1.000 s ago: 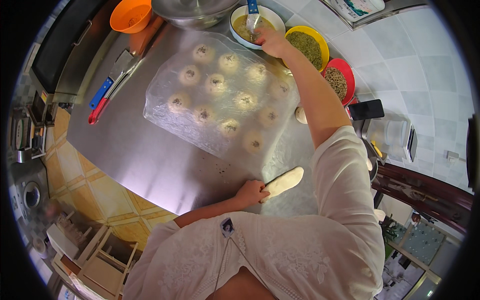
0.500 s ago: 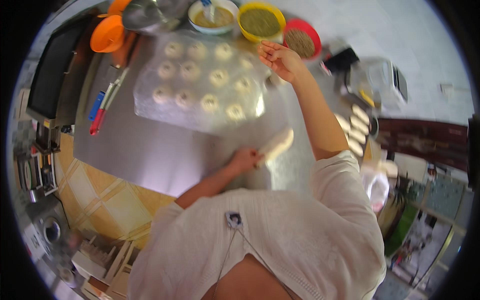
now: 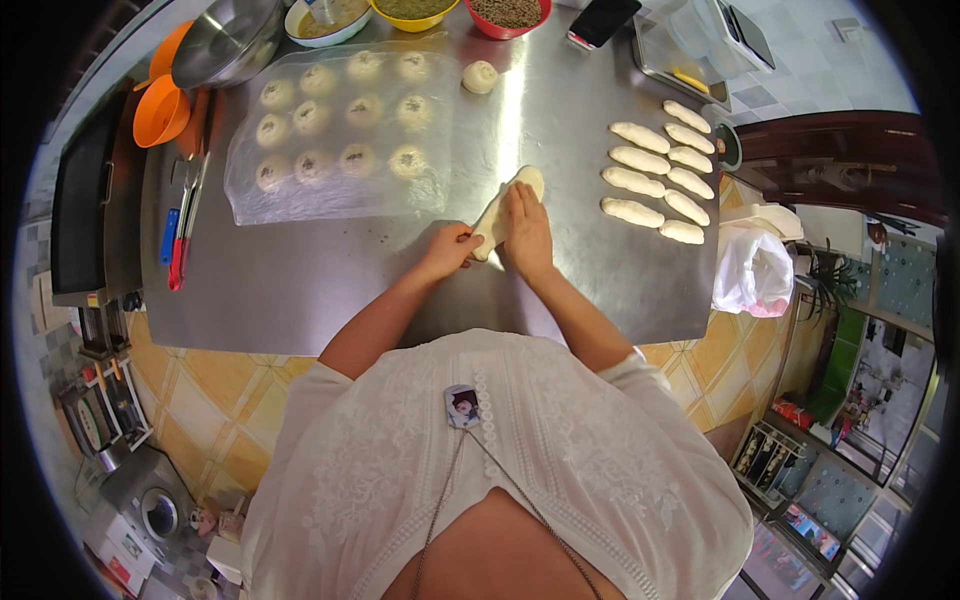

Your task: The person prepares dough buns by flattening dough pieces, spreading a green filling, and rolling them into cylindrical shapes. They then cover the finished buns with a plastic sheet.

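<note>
Here, left grip (image 3: 447, 250) pinched, right grip (image 3: 528, 237) flat on one dough strip (image 3: 493, 217); ten rolls (image 3: 640, 160), twelve covered buns (image 3: 364, 110)

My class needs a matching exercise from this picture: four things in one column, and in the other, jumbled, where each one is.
Things:
1. Dough strip
2. Speckled dough rounds
3. Long dough rolls
4. Black phone

Places:
A. Under a clear plastic sheet
B. Beside the red bowl, toward the far side of the metal table
C. Pinched at its near end by the left hand, with the right hand laid on it
D. In two columns near the table's right edge

Pairs: 1-C, 2-A, 3-D, 4-B
</note>
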Demonstrator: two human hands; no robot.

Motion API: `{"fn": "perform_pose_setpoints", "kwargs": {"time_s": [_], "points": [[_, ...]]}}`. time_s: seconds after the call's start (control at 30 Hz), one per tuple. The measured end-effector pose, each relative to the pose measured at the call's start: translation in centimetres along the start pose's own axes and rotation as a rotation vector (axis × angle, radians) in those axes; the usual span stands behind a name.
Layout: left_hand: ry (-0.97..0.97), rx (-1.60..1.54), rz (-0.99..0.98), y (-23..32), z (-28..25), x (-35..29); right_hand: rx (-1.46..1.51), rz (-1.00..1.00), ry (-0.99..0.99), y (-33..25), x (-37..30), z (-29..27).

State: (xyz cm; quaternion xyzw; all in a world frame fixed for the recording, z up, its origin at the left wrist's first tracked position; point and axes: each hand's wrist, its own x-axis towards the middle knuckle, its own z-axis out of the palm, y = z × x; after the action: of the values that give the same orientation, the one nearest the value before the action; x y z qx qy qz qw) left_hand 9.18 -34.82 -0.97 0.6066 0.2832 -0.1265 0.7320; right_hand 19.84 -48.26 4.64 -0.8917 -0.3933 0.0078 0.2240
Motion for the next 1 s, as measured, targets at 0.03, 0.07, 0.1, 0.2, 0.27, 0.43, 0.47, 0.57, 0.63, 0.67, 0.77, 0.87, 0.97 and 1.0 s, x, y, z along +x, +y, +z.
{"fn": "perform_pose_setpoints", "kwargs": {"time_s": [0.03,0.07,0.1,0.2,0.27,0.43,0.47,0.57,0.63,0.67,0.77,0.87,0.97,1.0], "points": [[-0.014,0.006,-0.010,0.1,0.1,-0.1,-0.066,-0.069,0.020,0.6,0.2,0.1],[-0.027,0.012,-0.020,0.3,0.1,-0.2,-0.046,-0.084,0.018,0.6,-1.0,0.8],[-0.036,0.020,-0.026,0.6,-0.1,0.1,-0.025,-0.104,0.020,0.3,-2.7,1.9],[-0.008,-0.025,-0.002,0.0,-0.5,0.0,0.096,-0.059,-0.077,-2.3,-3.2,0.7],[-0.035,-0.028,0.022,-1.6,-0.6,0.8,0.258,0.108,-0.184,-3.3,0.1,-1.6],[-0.023,-0.074,-0.070,-0.2,-0.2,-0.1,0.402,0.003,0.015,-1.9,18.3,-1.9],[-0.032,-0.075,-0.060,0.2,-0.1,-0.3,0.353,-0.094,0.111,-1.8,22.5,-1.2],[-0.050,-0.089,-0.041,0.7,-0.2,-0.6,0.232,-0.291,0.164,-3.7,33.1,-0.6],[-0.070,-0.087,-0.034,0.6,-0.2,-0.4,0.000,-0.293,0.167,-3.6,38.6,1.5],[-0.068,-0.067,-0.051,1.0,-0.4,-0.6,-0.069,-0.262,0.134,-3.6,40.6,2.5],[-0.065,-0.037,-0.086,2.4,-0.8,-1.2,-0.246,-0.138,0.005,-4.2,44.3,4.2],[-0.065,-0.045,-0.084,2.7,-0.9,-1.3,-0.397,-0.189,-0.087,-3.5,45.3,6.1],[-0.061,-0.036,-0.087,3.0,-0.9,-1.4,-0.397,-0.261,-0.076,-3.8,45.5,6.7],[-0.063,-0.051,-0.090,2.9,-0.9,-1.3,-0.343,-0.293,-0.044,-3.6,45.9,6.8]]}}
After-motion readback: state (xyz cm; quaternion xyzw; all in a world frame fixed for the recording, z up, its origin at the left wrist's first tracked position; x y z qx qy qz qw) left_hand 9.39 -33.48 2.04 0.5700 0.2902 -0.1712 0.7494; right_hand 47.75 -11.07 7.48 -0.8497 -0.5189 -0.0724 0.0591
